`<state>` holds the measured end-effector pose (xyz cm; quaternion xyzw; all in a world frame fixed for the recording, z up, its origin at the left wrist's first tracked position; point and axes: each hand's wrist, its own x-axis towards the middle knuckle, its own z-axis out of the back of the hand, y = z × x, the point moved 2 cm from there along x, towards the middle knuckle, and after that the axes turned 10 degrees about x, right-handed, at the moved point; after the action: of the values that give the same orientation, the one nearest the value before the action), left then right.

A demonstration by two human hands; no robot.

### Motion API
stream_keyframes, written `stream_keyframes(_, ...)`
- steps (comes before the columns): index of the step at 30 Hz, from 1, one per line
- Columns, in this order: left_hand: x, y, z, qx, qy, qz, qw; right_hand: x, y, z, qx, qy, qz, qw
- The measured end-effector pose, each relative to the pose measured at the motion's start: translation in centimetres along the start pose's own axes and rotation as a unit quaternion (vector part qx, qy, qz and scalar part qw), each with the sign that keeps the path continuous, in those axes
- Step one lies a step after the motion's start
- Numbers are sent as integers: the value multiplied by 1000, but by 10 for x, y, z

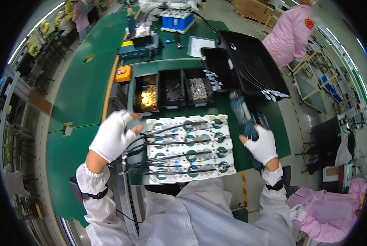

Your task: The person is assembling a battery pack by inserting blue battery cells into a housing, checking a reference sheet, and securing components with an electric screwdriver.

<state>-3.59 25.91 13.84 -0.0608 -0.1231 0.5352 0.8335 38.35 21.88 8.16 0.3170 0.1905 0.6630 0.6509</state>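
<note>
A white battery module (204, 145) with round teal-ringed cell ends lies in front of me. Black cables (175, 142) run across it in rows and bunch past its left edge. At that edge is my left hand (114, 137) in a white fingerless glove, thumb and fingers apart, with nothing seen in it. My right hand (262, 145), gloved alike, is closed round the handle of a teal cordless screwdriver (241, 110) to the right of the module. The tool's nose points away from me, and part of its grip is hidden under the hand.
Beyond the module stand black bins of brass-coloured pieces (147, 97), dark pieces (173, 90) and silver pieces (197, 88). Black trays (255, 65) with cables sit at the back right. Further off are an orange box (124, 74) and a blue battery pack (176, 21). Pink-clad people (288, 33) are nearby.
</note>
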Motion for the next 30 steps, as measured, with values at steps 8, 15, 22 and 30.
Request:
stream_keyframes(8, -42, 23, -71, -246, -9, 113, 962, -28, -63, -56, -153, 1, -66, 986)
stream_keyframes(15, -31, 34, -68, -190, -137, 84, 969, -74, -48, -87, -61, -132, 108, 983)
stream_keyframes(22, -27, 50, -94, -298, 19, 123, 947, -139, -82, -159, 491, -140, -84, 856)
stream_keyframes(30, -20, -1, -153, -640, -45, 117, 758, -140, -13, -170, 278, -126, -19, 952)
